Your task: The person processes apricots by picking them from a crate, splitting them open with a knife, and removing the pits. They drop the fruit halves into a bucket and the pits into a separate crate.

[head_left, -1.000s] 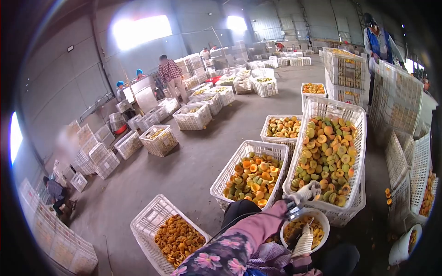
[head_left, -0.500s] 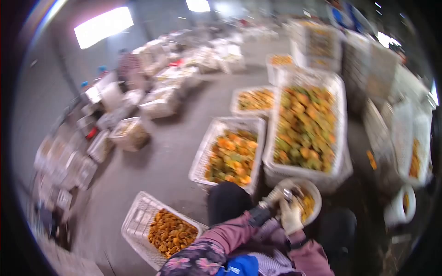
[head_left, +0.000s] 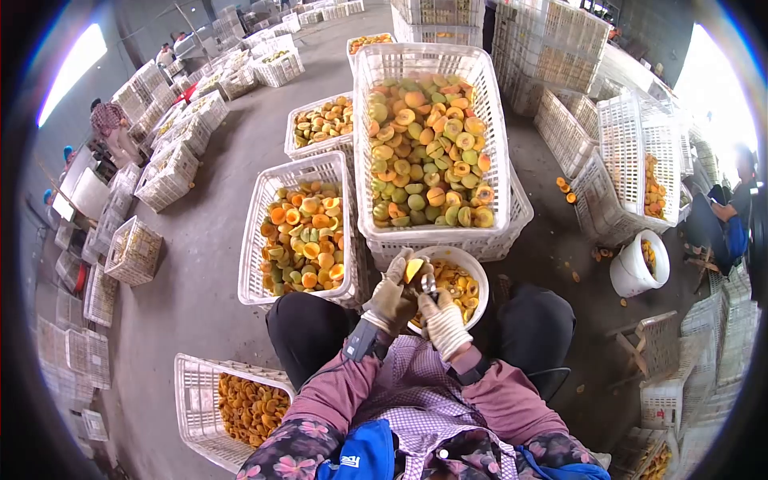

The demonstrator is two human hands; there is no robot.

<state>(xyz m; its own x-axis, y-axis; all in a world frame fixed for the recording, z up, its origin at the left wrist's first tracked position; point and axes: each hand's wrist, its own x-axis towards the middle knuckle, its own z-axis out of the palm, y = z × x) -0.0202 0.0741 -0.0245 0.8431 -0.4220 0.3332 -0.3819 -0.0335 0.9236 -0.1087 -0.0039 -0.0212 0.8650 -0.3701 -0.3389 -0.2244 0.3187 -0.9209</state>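
Observation:
My left hand [head_left: 390, 296], in a work glove, pinches a yellow apricot half [head_left: 413, 270] over the near rim of a white bucket [head_left: 482, 282]. Close beside it, my gloved right hand [head_left: 445, 322] is closed around a small metal hand tool [head_left: 428, 283] whose shiny end points up towards the fruit. Yellow-orange fruit pieces [head_left: 458, 286] lie inside the bucket, which stands between my knees. Just beyond it, a large white crate [head_left: 506, 192] is heaped with green and orange apricot halves [head_left: 428, 152].
Left of the big crate stands another crate [head_left: 250, 264] of apricot halves. By my left knee, a tilted crate [head_left: 190, 400] holds darker orange pieces. A white pail [head_left: 628, 276] and stacked crates [head_left: 552, 48] are to the right. Other people [head_left: 108, 120] are farther off.
My view has swung to the right and steadied, so the crates and bucket appear farther left. The apricot half now shows in my left hand, beside the tool in my right.

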